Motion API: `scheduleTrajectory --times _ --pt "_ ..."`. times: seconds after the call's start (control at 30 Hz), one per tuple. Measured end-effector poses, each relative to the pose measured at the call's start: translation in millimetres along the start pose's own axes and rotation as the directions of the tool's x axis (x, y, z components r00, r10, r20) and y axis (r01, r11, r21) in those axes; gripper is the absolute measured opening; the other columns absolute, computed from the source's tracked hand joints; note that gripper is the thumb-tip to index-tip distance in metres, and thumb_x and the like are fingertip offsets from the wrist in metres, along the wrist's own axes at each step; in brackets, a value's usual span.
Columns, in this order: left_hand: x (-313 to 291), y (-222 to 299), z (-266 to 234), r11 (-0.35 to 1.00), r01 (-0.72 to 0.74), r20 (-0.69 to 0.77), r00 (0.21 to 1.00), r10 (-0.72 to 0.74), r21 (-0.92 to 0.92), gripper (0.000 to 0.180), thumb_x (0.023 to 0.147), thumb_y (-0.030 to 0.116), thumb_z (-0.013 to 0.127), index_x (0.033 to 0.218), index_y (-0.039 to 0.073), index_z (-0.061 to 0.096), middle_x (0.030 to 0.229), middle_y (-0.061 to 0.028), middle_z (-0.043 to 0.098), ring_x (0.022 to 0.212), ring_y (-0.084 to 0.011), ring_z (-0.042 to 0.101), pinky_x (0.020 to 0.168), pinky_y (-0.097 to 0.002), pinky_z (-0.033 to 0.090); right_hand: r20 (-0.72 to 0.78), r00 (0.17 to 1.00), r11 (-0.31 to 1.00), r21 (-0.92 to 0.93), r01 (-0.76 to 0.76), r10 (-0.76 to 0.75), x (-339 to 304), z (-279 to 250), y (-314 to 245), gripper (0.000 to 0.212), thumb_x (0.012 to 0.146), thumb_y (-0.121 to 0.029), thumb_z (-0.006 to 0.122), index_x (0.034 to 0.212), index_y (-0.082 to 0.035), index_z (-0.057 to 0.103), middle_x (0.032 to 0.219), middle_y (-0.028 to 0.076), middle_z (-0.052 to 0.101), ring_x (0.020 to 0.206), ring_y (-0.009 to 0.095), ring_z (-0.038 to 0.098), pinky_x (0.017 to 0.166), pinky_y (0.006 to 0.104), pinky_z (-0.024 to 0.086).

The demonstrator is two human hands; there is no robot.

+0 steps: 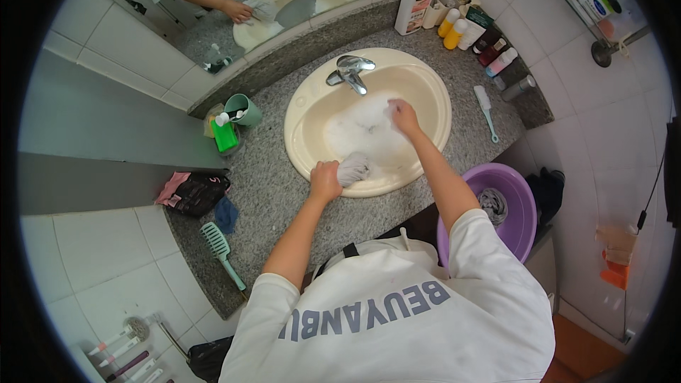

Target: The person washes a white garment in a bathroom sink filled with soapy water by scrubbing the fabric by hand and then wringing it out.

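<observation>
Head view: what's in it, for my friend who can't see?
A person's left grip holds a bunched grey cloth at a cream sink's near rim, the right grip at the white suds inside. A purple basin is at right.

My left hand [326, 183] curled in a closed grip, left forearm [294, 236] angled forward and inward, my right hand [405, 118] extended farther ahead, its fingers [393, 104] bent, right forearm [441, 170] slanting inward, both forearms bare, hands apart.
</observation>
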State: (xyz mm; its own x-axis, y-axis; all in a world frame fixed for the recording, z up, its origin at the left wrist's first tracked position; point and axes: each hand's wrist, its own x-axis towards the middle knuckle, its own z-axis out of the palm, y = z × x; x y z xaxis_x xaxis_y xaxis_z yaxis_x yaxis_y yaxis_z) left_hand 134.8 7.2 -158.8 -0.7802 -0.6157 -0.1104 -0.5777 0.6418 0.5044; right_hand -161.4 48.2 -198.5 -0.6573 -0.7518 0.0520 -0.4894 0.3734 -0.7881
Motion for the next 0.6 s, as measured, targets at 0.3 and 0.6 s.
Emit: scheduleTrajectory --times 0.3,0.6 --pt "8.4 5.0 1.5 0.999 -0.040 -0.050 0.998 0.040 0.003 0.019 0.062 0.011 0.068 0.076 0.004 0.056 0.078 -0.0157 0.060 0.080 -0.0375 0.053 0.069 -0.0454 0.043 0.121 0.989 0.833 0.536 -0.138 0.086 108.8 12.4 -39.1 0.038 0.079 0.000 0.047 0.116 -0.003 0.056 0.097 0.011 0.062 0.079 0.017 0.060 0.065 0.0291 0.049" --pt "9.0 3.2 -7.4 1.000 -0.019 -0.020 1.000 0.018 -0.025 0.017 0.061 0.010 0.067 0.074 0.004 0.057 0.077 -0.0164 0.059 0.079 -0.0380 0.054 0.069 -0.0450 0.043 0.153 0.984 0.908 0.393 -0.147 0.094 116.8 19.6 -98.6 0.037 0.070 -0.002 0.052 0.105 -0.002 0.065 0.090 0.016 0.066 0.082 0.022 0.063 0.075 0.0312 0.049"
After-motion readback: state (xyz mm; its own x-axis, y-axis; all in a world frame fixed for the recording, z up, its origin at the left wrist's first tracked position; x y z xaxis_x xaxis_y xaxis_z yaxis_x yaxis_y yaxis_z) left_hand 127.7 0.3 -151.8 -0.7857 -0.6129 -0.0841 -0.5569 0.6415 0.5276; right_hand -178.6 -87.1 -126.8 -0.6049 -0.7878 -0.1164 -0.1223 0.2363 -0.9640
